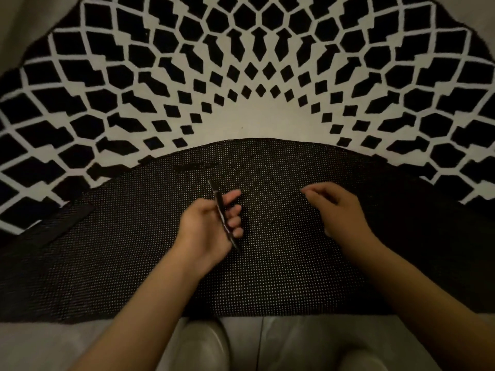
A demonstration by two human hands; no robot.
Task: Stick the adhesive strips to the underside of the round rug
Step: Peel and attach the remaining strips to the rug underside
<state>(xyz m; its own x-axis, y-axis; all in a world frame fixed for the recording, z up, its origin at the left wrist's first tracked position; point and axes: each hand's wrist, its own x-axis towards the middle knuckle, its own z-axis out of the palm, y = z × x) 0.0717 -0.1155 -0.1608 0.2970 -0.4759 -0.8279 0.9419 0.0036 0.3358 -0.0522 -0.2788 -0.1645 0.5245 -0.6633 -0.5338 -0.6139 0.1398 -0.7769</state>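
Lying on the floor, the round rug has its near part folded over, so the dark dotted underside faces up while the black-and-white patterned top spreads out beyond it on the far side. Two dark strips lie flat on the underside: one near the far edge of the fold, left of centre, another at the far left, running diagonally. The left hand grasps a narrow dark strip, fingers curled round it, held edge-on above the underside. The right hand holds nothing; its loosely bent fingers point left, fingertips just above or on the underside, which one I cannot tell. The floor is pale and smooth, under dim warm light. Two pale rounded shapes, perhaps shoes, show at the near edge.
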